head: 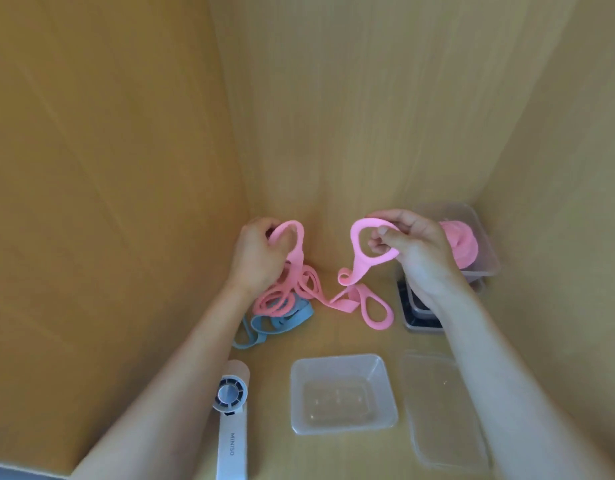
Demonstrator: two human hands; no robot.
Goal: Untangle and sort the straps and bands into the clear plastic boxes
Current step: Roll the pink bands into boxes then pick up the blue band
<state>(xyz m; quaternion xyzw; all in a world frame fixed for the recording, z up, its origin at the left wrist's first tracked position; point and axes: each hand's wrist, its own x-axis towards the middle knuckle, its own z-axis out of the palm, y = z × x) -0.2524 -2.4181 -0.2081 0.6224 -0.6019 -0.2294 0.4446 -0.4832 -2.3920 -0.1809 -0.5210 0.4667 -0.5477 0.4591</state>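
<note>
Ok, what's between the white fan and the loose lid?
The empty clear box, open side up, lies between the fan and the lid; the head view shows it.

Three tan wood-grain panels close in the space: a left panel (91, 168), a back panel (351, 116) and a right panel (558, 133). The desk (333, 341) has the same wood grain. The light is soft and even.

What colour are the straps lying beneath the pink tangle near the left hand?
Blue-grey; the straps show best in the head view.
</note>
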